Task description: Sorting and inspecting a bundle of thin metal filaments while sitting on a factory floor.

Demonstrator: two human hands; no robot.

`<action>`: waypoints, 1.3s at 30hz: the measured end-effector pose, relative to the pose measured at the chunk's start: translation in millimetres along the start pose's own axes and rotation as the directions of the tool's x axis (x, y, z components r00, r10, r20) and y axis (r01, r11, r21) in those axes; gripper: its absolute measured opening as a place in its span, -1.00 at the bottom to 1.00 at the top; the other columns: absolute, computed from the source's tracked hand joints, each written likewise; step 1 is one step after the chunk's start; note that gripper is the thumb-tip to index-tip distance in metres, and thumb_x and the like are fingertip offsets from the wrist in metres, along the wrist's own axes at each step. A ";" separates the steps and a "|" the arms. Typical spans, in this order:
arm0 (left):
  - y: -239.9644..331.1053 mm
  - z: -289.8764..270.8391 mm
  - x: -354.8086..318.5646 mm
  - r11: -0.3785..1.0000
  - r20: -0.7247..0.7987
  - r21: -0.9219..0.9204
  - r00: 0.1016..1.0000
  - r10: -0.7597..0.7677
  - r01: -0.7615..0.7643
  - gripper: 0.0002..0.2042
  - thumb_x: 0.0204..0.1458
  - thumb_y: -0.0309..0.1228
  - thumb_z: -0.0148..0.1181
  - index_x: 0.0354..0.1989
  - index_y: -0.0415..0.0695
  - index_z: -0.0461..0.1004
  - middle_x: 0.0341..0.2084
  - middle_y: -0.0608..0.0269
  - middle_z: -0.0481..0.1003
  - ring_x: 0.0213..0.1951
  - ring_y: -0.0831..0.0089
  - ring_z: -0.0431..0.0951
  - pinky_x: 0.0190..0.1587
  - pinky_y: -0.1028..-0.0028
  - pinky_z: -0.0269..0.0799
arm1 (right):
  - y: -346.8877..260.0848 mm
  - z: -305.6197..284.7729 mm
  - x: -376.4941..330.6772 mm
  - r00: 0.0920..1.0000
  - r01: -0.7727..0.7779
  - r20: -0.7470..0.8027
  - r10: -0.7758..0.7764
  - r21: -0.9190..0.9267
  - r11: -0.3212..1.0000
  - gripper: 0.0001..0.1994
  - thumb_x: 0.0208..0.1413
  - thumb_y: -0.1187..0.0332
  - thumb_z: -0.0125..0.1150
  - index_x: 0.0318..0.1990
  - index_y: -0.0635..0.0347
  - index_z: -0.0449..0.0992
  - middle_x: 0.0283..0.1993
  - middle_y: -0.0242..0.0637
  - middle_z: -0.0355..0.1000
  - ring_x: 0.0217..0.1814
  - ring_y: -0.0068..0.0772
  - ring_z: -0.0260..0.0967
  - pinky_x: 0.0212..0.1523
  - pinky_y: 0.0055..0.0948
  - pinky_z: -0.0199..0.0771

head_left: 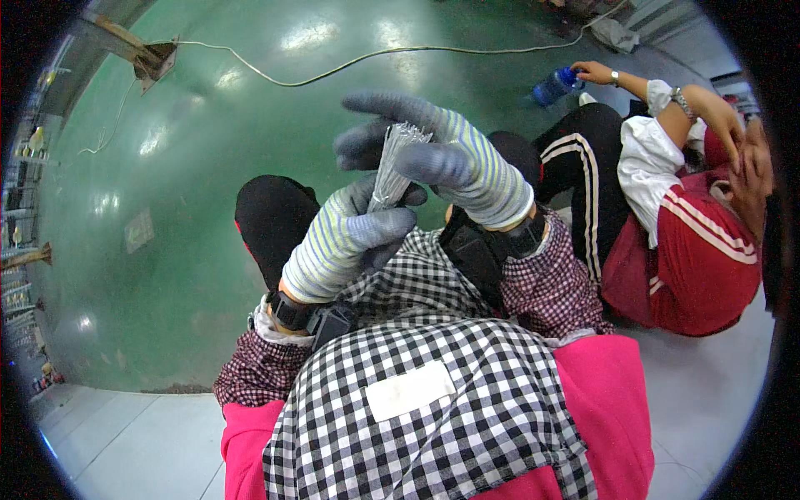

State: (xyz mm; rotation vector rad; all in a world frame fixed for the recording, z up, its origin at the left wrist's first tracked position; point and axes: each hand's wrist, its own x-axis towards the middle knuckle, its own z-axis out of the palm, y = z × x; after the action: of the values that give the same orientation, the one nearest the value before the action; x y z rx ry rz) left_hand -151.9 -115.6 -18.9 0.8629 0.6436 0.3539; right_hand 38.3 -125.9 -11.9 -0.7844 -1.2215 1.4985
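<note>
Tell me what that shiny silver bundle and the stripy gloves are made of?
The thin silver bundle looks like fine metal wires: bright, glinting strands. The striped gloves on the left hand and right hand look like knitted fabric, with matte grey coated fingertips, probably rubber.

A glossy green floor (208, 167) fills most of the view, with a pale cable (333, 67) snaking across its far side to a metal bracket (150, 58). To the right sits another person in a red jacket (700, 258) and black striped trousers (583, 167) — one hand on a blue bottle (557, 85) (lying on the floor). Shelving (21, 217) lines the left edge.
</note>
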 end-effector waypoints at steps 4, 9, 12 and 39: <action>-13.1 12.7 15.7 0.960 -0.143 0.156 0.956 0.256 -0.234 -0.61 0.05 -0.39 0.28 0.04 -0.28 0.43 -0.29 0.34 0.52 -0.29 0.62 0.46 -0.22 0.56 0.37 | -4.0 14.9 7.1 0.967 -0.095 -0.232 0.104 0.051 0.994 -0.67 0.21 0.24 0.15 0.00 0.30 0.52 -0.34 -0.27 0.57 -0.24 -0.50 0.51 -0.14 -0.48 0.50; -24.2 12.6 31.6 0.939 -0.176 0.193 0.932 0.318 -0.284 -0.64 0.05 -0.43 0.25 0.02 -0.28 0.44 -0.20 0.23 0.55 -0.17 0.51 0.50 -0.05 0.46 0.40 | 14.1 16.6 8.0 0.897 -0.044 -0.434 0.083 0.098 0.994 -0.77 0.26 0.31 0.06 -0.14 0.28 0.55 -0.47 -0.28 0.51 -0.47 -0.57 0.43 -0.44 -0.56 0.43; -7.9 16.3 41.8 0.344 -0.334 0.900 0.932 0.144 0.269 -0.60 0.04 -0.47 0.27 0.07 -0.27 0.40 -0.10 0.30 0.53 -0.09 0.47 0.54 -0.03 0.44 0.43 | 21.0 24.2 15.1 0.845 0.066 -0.535 -0.021 0.066 0.996 -0.78 0.26 0.32 0.05 -0.15 0.27 0.56 -0.49 -0.31 0.49 -0.51 -0.57 0.40 -0.49 -0.56 0.41; 24.3 -102.5 16.2 0.680 -0.500 0.733 0.677 0.540 -0.001 -0.76 0.08 -0.49 0.09 -0.10 -0.30 0.52 -0.31 0.15 0.56 -0.31 0.33 0.55 -0.18 0.41 0.46 | 285.7 -175.6 107.2 0.553 -0.127 -0.806 -0.209 -0.330 0.935 -0.72 0.05 0.51 0.34 -0.06 0.21 0.49 -0.21 -0.37 0.50 -0.22 -0.56 0.43 -0.15 -0.51 0.52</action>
State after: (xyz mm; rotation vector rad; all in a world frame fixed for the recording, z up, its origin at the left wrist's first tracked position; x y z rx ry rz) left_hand -207.2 -32.0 -55.0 1.6025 1.4093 0.7921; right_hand 83.7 34.5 -322.0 -1.4910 -0.7263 0.6417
